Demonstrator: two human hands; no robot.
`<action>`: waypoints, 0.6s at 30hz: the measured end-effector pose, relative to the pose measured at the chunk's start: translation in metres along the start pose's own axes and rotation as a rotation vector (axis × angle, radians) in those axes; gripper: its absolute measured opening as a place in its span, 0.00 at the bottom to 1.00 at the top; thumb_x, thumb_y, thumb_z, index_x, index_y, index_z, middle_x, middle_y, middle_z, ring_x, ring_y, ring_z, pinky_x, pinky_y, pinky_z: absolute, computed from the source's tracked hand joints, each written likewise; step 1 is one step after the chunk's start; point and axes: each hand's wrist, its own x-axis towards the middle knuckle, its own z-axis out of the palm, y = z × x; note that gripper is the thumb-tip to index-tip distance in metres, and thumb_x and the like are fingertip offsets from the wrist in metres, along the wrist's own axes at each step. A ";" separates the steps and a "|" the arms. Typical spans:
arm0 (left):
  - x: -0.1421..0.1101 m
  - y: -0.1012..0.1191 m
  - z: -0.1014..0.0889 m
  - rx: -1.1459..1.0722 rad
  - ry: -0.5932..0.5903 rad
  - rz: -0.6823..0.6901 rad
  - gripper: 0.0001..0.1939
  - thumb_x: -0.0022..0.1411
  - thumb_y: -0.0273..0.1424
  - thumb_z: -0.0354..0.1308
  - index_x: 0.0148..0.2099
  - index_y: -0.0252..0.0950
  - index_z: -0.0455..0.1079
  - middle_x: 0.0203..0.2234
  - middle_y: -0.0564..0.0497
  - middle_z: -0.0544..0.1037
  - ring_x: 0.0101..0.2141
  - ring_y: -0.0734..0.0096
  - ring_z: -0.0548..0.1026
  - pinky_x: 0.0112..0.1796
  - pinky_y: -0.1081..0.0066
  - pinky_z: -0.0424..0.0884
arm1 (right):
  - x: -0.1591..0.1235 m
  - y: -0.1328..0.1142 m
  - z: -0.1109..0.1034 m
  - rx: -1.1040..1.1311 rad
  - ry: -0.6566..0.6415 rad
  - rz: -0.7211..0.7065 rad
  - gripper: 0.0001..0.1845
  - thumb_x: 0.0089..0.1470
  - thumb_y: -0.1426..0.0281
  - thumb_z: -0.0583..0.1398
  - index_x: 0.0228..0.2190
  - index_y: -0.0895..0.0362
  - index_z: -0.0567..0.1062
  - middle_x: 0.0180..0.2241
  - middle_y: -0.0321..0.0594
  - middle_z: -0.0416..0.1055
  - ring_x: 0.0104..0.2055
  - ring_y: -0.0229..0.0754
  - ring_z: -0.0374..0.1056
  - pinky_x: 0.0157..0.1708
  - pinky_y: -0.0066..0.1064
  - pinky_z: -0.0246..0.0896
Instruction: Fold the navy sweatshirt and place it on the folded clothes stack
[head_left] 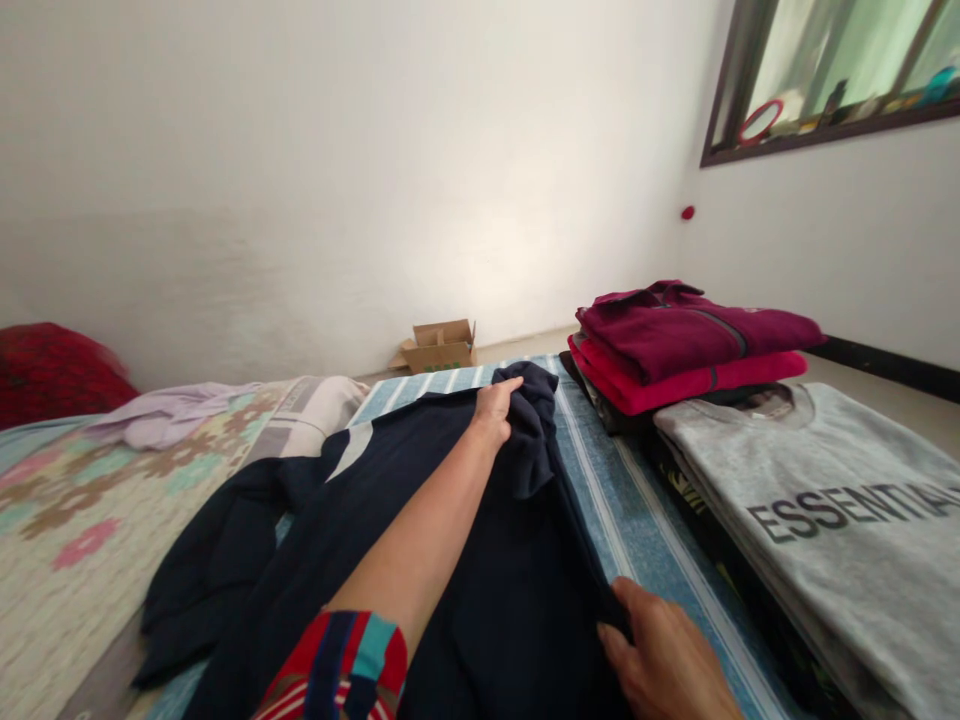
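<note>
A dark navy long-sleeved top (420, 490) lies spread over a blue striped sheet (600, 480). It has a light stripe near the shoulder, and one sleeve stretches out to the left. My left hand (496, 408) reaches to the far end of the top; its fingers rest on the bunched navy cloth there and look partly extended, though whether they grip is unclear. Low on the right, my right hand (660, 645) pinches the top's right edge between thumb and fingers.
Folded maroon and red clothes (690, 335) are stacked at the right, beside a pile topped by a grey printed T-shirt (840, 500). An open cardboard box (442, 347) sits by the wall. On the left are a floral bedcover (150, 480) and a crumpled lilac cloth (169, 412).
</note>
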 end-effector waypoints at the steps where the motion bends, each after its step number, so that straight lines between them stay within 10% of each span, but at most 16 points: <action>1: 0.001 0.008 -0.007 -0.015 -0.007 0.004 0.11 0.39 0.26 0.66 0.29 0.31 0.70 0.24 0.45 0.78 0.27 0.59 0.77 0.33 0.59 0.74 | -0.002 -0.009 -0.003 -0.023 -0.015 -0.006 0.15 0.53 0.73 0.53 0.42 0.58 0.73 0.31 0.45 0.77 0.35 0.48 0.73 0.32 0.32 0.59; 6: 0.008 0.046 -0.054 0.029 0.031 0.153 0.13 0.40 0.28 0.66 0.32 0.31 0.71 0.28 0.46 0.79 0.30 0.62 0.78 0.35 0.62 0.74 | -0.004 -0.062 -0.009 -0.102 -0.094 -0.141 0.18 0.52 0.75 0.53 0.46 0.59 0.72 0.34 0.50 0.77 0.37 0.54 0.73 0.34 0.38 0.64; 12: 0.009 0.048 -0.119 0.502 0.358 0.319 0.12 0.43 0.32 0.64 0.32 0.33 0.71 0.28 0.47 0.78 0.32 0.61 0.77 0.33 0.66 0.73 | 0.001 -0.098 0.015 -0.117 -0.170 -0.282 0.22 0.46 0.77 0.55 0.45 0.65 0.72 0.34 0.55 0.76 0.35 0.57 0.74 0.34 0.45 0.68; 18: 0.005 0.044 -0.139 0.683 0.417 0.323 0.09 0.40 0.31 0.64 0.27 0.34 0.71 0.24 0.49 0.76 0.31 0.59 0.76 0.34 0.65 0.71 | 0.001 -0.101 0.042 -0.149 -0.116 -0.253 0.21 0.44 0.80 0.55 0.43 0.63 0.73 0.32 0.55 0.77 0.33 0.55 0.74 0.32 0.43 0.70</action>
